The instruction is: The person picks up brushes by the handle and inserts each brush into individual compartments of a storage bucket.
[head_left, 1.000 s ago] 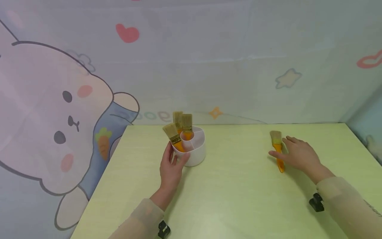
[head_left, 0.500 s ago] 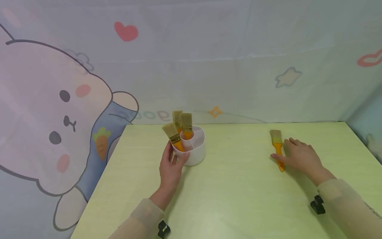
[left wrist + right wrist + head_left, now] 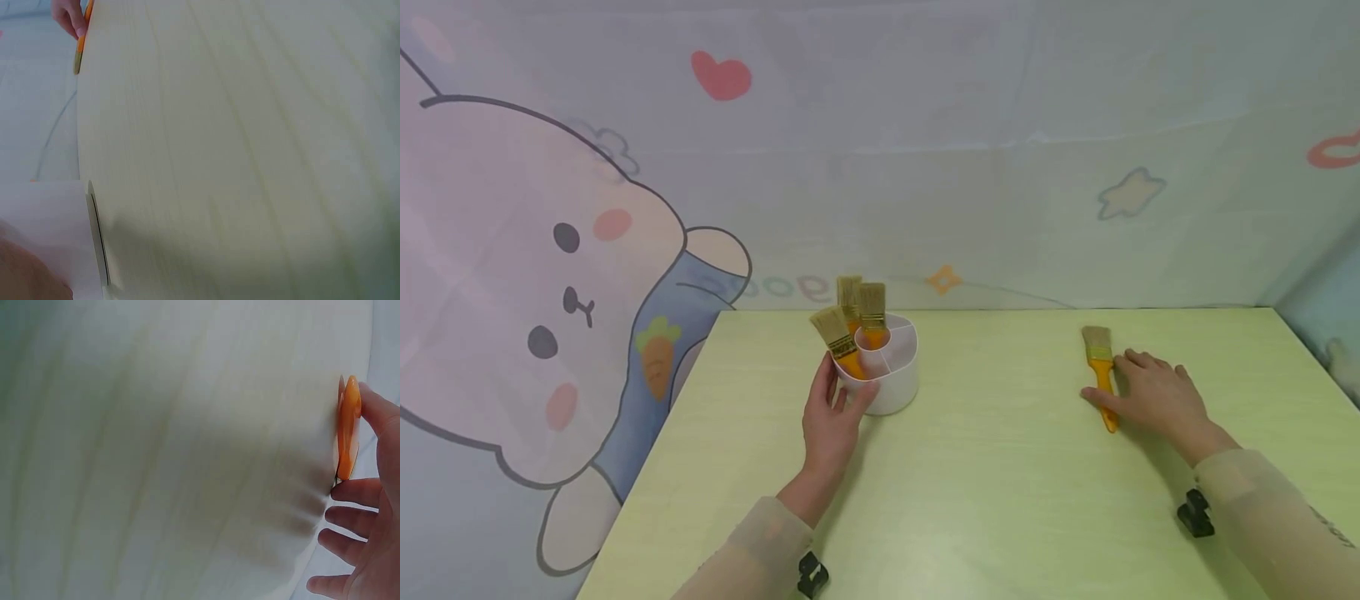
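A round white compartmented holder (image 3: 891,392) stands on the table, with three paintbrushes standing in it, bristles up. The front one (image 3: 833,333) leans left. My left hand (image 3: 831,421) holds the holder's left front, thumb against the outer wall; in the left wrist view part of this hand (image 3: 28,275) lies against the white wall. Over to the right, a paintbrush with an orange handle (image 3: 1103,383) lies flat, bristles away from me. My right hand (image 3: 1161,400) straddles it, thumb across the handle and fingertips at its right side. The right wrist view shows spread fingers (image 3: 353,522) beside the orange handle (image 3: 349,428).
The pale yellow-green table (image 3: 985,483) ends at a back edge close behind the holder and the loose brush. Behind it hangs a printed cloth (image 3: 985,192) with a cartoon animal on the left. Black devices (image 3: 1197,512) sit beneath both wrists.
My right hand has lowered slightly and come closer around the loose paintbrush's handle, which has stayed in place. My left hand and the holder keep their position; the view has shifted a little.
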Available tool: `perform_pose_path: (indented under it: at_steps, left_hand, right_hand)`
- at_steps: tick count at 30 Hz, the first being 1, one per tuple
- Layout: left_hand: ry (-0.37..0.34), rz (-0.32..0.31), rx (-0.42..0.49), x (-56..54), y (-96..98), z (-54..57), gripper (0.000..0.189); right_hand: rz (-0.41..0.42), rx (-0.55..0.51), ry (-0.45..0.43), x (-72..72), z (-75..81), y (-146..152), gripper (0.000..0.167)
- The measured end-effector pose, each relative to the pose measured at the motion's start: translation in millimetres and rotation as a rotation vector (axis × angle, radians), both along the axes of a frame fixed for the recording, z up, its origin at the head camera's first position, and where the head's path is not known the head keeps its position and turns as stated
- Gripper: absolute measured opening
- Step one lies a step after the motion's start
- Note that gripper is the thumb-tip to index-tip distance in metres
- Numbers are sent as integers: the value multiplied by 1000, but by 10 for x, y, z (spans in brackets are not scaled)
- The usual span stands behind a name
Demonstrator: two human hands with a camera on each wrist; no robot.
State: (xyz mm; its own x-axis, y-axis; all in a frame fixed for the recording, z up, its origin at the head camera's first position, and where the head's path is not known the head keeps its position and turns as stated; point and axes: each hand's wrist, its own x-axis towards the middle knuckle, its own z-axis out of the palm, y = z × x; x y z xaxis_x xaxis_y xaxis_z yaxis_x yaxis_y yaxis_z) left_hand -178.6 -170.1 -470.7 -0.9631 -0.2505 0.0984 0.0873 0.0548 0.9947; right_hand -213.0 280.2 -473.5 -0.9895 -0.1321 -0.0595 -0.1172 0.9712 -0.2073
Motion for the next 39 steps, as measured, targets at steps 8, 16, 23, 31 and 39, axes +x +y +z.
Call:
perform_pose_path:
  at_steps: [8,16,23,31,39]
  left_hand:
    - [-6,-2,-4,12,0,7,85]
    - [-20,1,-13,16,1,21,86]
    - [-24,-7,-17,17,-6,23,85]
    - [-26,-11,-12,17,-13,16,86]
    - [-33,-5,-15,26,-7,35,86]
  right_hand:
    - [7,-19,10,-20,-32,-21,100]
    - [61,-23,60,-38,-16,-51,84]
    - [104,-21,81,-57,-45,-37,73]
    - [155,-56,111,-83,-54,-18,59]
    - [188,-57,120,-97,-34,-32,51]
